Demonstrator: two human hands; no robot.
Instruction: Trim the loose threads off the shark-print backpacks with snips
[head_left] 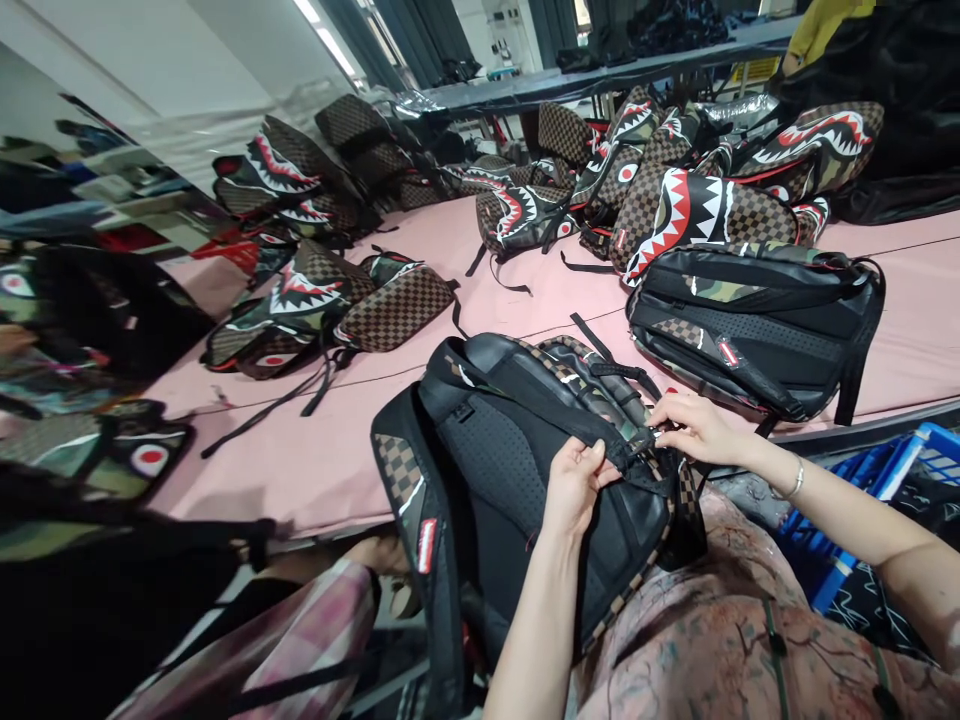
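"Where's the black backpack (502, 470)?"
"Lower centre of the frame, at the pink bench's (337, 440) edge."
"And the fingers (675, 408)?"
"Left hand (571, 482) and right hand (703, 428) both pinch its strap (551, 410), close together."

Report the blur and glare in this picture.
Head view, centre: left hand, right hand and black-backed backpack look fairly sharp; head view, lower left: the red-eyed camouflage bag is blurred; head view, top: a window strip glares white.

Windows (326, 35) glare far beyond the hands (571, 488), which look brightly lit and fairly sharp; well left of them, the view blurs and stretches edgeward.
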